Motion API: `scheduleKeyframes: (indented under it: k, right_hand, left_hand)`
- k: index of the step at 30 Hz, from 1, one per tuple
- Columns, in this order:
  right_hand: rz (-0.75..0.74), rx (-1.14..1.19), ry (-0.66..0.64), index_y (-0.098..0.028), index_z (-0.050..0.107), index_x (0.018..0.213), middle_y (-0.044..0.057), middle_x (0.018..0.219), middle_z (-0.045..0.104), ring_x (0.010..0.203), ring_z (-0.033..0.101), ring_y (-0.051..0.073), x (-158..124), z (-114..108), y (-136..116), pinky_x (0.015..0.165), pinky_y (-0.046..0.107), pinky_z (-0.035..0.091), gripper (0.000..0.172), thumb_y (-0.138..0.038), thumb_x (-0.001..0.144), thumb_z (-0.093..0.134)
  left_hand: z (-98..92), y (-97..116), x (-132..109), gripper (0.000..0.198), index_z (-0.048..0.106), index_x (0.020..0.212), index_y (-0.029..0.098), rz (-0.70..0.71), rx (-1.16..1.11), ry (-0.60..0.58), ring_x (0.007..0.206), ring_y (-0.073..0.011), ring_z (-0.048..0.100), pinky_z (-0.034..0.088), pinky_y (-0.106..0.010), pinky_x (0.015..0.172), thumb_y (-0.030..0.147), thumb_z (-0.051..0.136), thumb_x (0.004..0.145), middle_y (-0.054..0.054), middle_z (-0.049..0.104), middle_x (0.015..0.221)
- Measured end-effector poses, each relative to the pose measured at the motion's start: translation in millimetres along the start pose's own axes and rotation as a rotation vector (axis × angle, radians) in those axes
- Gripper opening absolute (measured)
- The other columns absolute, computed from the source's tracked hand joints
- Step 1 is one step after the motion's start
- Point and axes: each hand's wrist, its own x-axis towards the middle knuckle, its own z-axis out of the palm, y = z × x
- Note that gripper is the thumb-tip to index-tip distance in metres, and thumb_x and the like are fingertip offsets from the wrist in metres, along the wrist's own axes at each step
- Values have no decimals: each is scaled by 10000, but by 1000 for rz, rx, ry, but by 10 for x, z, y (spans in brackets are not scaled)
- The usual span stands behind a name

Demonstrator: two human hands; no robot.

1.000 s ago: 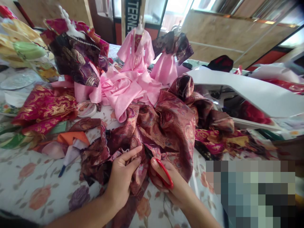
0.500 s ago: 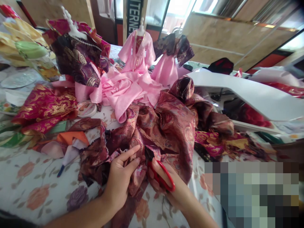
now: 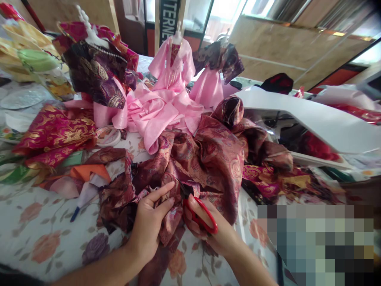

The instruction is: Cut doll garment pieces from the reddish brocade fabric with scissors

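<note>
On the flowered tablecloth (image 3: 119, 254), in the near middle, the left hand (image 3: 150, 216) holds the brown cloth (image 3: 220, 159) under the thumb, with the forefinger stretched out. To its right, the right hand (image 3: 211, 226) has its fingers closed around red-handled scissors (image 3: 211, 215), whose blades touch this cloth. Farther, pink cloth (image 3: 163, 111) lies in folds; behind it stands a small dummy (image 3: 172, 67) in a pink dress.

Red-handled scissors (image 3: 213, 222) are gripped in the right hand (image 3: 219, 235), shiny brocade (image 3: 220, 159)'s held by the left hand (image 3: 150, 220) near the surface (image 3: 68, 230)'s front edge, dressed-up mannequins (image 3: 172, 75) parked toward the back edge.
</note>
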Motion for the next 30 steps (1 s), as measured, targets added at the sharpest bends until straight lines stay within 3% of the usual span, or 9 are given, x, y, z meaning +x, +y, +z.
scheduleKeyframes:
  k: [4,24,30]
  right_hand:
    - [-12,7,-12,-172,453,605,-80,418,372,372,240,35,34,-8,20,380,209,99,498,-618,761,611]
    - [-52,25,-33,-185,397,564,-94,433,312,372,174,28,57,-67,66,370,210,57,521,-613,762,617]
    - [-73,-27,-4,-190,382,539,-94,418,309,363,160,24,51,-100,105,366,213,58,549,-644,745,610]
  left_hand:
    - [-1,1,5,454,712,1066,269,-18,-26,-10,727,-100,658,525,-180,695,202,789,624,11,711,841]
    - [0,11,-9,459,718,1058,267,-25,-9,-1,619,-86,634,521,-169,583,201,793,610,29,659,752]
    - [-2,15,-14,448,708,1074,278,11,53,-42,701,-95,649,515,-173,652,208,774,636,25,696,822]
